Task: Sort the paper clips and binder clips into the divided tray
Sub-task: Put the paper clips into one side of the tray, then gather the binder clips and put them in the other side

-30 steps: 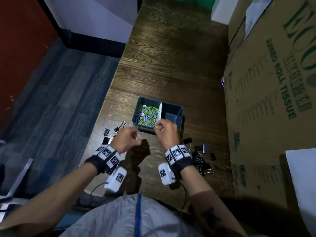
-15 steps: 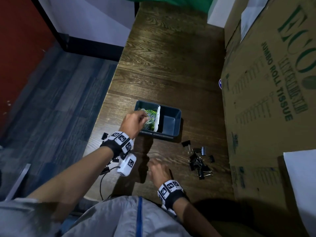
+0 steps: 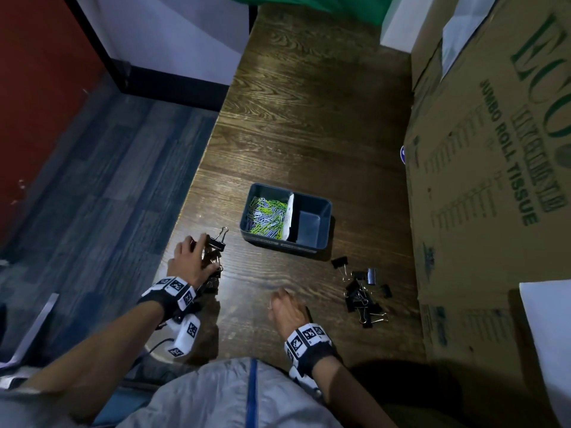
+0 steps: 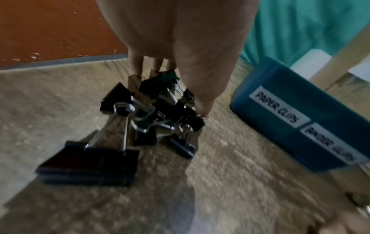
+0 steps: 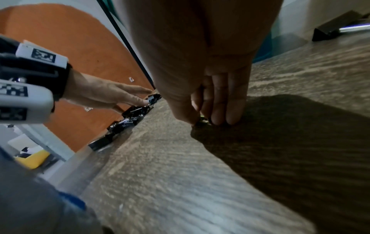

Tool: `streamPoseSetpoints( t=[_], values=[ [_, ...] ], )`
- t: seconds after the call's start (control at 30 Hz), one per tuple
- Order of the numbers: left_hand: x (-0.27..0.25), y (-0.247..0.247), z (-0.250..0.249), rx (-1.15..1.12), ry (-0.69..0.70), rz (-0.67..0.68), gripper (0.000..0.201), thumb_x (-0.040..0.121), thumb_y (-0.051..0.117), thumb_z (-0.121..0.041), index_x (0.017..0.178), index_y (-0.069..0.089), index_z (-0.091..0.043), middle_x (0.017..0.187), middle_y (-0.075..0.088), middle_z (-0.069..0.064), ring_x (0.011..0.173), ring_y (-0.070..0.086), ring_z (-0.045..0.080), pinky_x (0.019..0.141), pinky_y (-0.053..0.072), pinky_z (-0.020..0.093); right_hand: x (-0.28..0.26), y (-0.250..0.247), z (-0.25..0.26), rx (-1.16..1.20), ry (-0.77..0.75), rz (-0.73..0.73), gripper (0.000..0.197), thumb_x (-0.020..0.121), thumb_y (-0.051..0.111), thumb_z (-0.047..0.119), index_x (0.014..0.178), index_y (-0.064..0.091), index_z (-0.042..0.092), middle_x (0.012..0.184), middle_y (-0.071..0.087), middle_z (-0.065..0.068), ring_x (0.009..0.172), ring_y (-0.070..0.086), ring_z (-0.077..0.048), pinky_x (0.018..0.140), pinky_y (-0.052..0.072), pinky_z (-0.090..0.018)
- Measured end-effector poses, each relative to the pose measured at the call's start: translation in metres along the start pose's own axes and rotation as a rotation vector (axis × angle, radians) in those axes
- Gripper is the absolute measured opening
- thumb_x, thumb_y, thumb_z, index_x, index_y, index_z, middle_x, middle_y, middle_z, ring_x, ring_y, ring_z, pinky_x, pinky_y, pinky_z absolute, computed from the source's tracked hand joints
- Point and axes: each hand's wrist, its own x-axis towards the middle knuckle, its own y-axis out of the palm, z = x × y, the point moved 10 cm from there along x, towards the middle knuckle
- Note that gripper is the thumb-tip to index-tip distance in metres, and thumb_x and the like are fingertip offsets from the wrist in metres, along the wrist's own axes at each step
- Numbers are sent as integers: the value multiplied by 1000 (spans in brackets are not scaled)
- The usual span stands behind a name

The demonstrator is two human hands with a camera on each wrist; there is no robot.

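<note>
The dark blue divided tray sits mid-table; its left compartment holds green and white paper clips and its right compartment shows only its bare floor. My left hand is spread over a pile of black binder clips at the table's left edge. In the left wrist view its straight fingers and thumb touch the binder clips. Near the front edge, my right hand reaches down to the table. The right wrist view shows my right hand pinching a small green paper clip that lies on the wood.
A second pile of black binder clips lies right of the tray. A large cardboard box walls off the right side. The table's left edge drops to the floor. The tray's front labels read paper clips and binder clips.
My left hand has come back from over the tray's paper clip compartment to the left pile of binder clips. My right hand stays low on the table, where it came down from the tray.
</note>
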Motion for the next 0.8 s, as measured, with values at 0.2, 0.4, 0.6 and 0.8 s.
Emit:
streamPoseSetpoints(
  t=[0.2,0.4,0.6,0.8],
  values=[
    [-17,21,-37,113,146,30,73,92,50,-49,151,10,-37,158,11,10,143,11,37,108,30,55,-8,-47,-3,212,-37,-84,8,90,53,14,92,60,18,95,66,-8,88,64,-31,75,53,-37],
    [-47,38,-89,111,371,67,72,91,53,-39,152,14,-30,157,15,14,143,14,35,108,31,50,8,-175,6,406,-69,-501,15,88,60,-1,79,64,11,77,63,-2,67,60,-17,60,50,-27],
    [-59,42,-111,7,518,118,72,90,56,-40,150,22,-22,154,19,16,140,24,33,112,31,43,36,-214,-9,643,20,-579,8,91,67,5,95,70,11,90,71,-2,77,64,-10,61,38,-4],
    [-62,3,-65,39,358,-35,69,88,60,-45,145,33,-20,148,34,15,132,35,32,106,36,47,7,-205,-52,525,21,-729,9,87,68,2,95,69,6,96,69,-7,78,62,-14,70,54,-18]
  ],
)
